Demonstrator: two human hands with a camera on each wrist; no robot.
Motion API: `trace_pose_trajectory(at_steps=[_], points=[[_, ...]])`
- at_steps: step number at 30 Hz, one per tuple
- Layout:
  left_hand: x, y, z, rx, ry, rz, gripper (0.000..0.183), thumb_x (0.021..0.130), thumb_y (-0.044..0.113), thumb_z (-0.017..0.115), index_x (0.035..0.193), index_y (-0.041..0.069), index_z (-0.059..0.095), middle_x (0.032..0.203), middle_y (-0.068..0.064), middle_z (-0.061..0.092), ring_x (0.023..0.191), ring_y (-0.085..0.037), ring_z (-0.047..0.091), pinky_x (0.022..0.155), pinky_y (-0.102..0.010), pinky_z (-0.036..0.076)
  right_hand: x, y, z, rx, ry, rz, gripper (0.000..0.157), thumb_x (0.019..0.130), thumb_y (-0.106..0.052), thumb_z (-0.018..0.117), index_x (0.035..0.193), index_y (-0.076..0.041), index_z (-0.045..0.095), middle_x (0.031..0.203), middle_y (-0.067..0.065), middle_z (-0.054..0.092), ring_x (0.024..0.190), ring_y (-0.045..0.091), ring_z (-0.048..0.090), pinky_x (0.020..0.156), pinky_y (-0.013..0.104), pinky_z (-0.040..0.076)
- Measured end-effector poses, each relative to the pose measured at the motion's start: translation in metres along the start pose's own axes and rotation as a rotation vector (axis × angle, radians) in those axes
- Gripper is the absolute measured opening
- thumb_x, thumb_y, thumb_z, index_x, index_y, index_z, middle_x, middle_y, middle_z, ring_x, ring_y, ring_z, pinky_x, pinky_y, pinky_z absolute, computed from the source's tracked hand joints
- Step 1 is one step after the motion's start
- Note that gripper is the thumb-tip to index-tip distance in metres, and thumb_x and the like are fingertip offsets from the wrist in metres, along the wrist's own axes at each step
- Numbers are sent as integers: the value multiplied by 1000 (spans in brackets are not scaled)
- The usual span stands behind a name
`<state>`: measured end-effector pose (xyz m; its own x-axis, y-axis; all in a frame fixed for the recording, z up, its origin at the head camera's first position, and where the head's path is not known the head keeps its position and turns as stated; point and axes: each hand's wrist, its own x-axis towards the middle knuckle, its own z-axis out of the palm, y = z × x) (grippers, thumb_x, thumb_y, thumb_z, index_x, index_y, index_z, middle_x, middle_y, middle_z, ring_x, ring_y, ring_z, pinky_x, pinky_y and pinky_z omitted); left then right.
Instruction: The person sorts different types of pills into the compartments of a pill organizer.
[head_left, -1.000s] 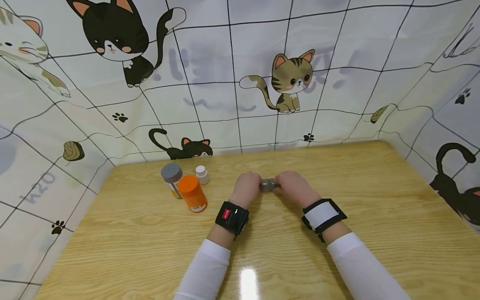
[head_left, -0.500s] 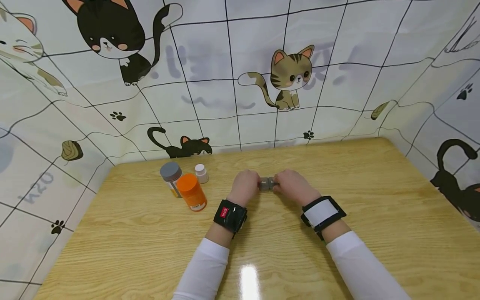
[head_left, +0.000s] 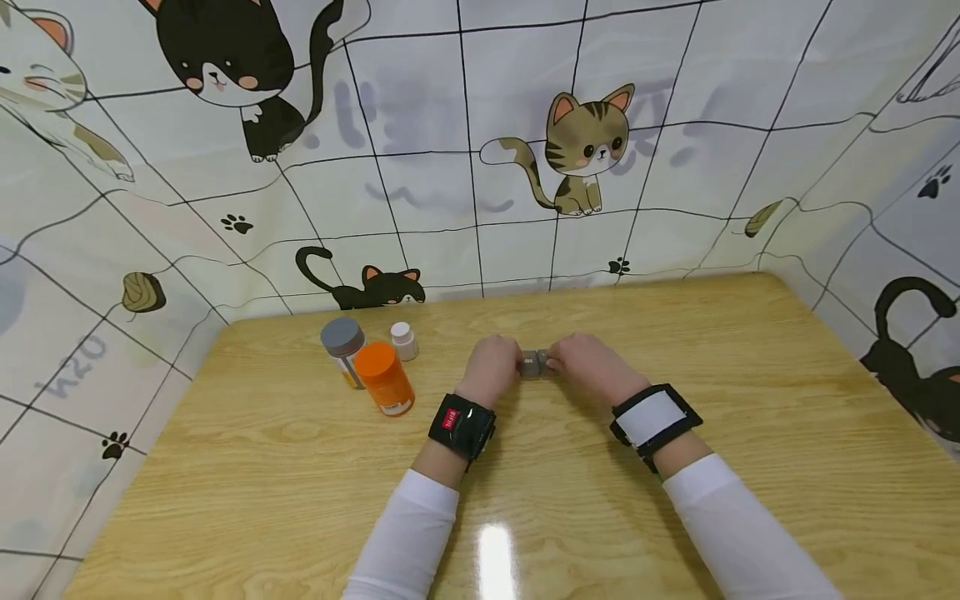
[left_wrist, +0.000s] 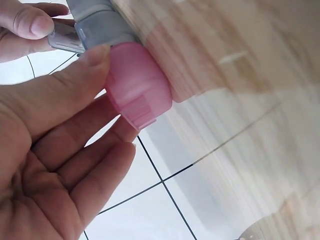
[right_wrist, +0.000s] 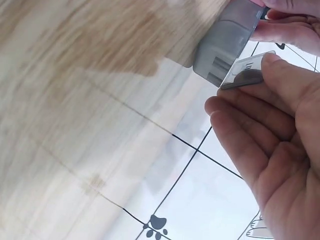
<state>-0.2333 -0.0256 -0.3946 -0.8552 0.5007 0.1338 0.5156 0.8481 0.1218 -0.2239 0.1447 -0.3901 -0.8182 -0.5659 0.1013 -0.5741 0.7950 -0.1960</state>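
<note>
A small pill organizer (head_left: pixel 531 363) with grey and pink compartments lies on the table between both hands. My left hand (head_left: pixel 491 371) pinches its pink end compartment (left_wrist: pixel 140 82) with thumb and fingers. At the opposite end, my right hand (head_left: pixel 595 368) pinches the raised clear lid (right_wrist: pixel 246 72) of the grey end compartment (right_wrist: pixel 220 47) between thumb and fingers. That lid tilts up and away from the compartment. In the head view the pink end is hidden behind the left hand.
Left of the hands, an orange bottle (head_left: pixel 385 379), a grey-capped bottle (head_left: pixel 342 342) and a small white bottle (head_left: pixel 404 342) stand grouped on the wooden table (head_left: pixel 285 500). A cat-patterned cloth (head_left: pixel 420 200) rises behind the table's back edge.
Both hands keep their hold on the pill organizer and have hardly moved. My right wrist has shifted slightly to the right, and the head view has tilted a little.
</note>
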Motion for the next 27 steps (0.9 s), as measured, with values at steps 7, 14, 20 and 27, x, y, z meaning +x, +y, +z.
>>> trace_pose_trajectory(at_steps=[7,14,20,27], points=[[1,-1,1,9,-22,11,8,73,9,75,80,12,73,76,2,67,69,-10,57,65,-25,46,4,17,-3,142,18,-18,14,89,-12,59,90,-4,70,85,8,68,75,17,59,66,33,48],[1,-2,0,18,-12,36,9,71,5,73,70,13,71,69,4,64,64,-8,52,61,-24,44,26,26,-11,192,89,99,30,92,-14,56,63,-7,58,56,-2,44,49,12,33,52,27,29],[0,-3,-3,33,-15,45,8,71,8,76,69,13,71,71,4,65,66,-9,54,63,-25,45,47,29,-1,169,93,199,40,91,-11,55,53,-13,43,51,-5,29,48,11,28,51,24,24],[1,-3,-4,16,-50,21,6,73,10,76,75,14,73,76,4,66,68,-8,53,64,-24,45,53,30,5,210,25,230,46,88,-3,50,47,-15,33,49,-6,24,46,8,23,46,21,19]])
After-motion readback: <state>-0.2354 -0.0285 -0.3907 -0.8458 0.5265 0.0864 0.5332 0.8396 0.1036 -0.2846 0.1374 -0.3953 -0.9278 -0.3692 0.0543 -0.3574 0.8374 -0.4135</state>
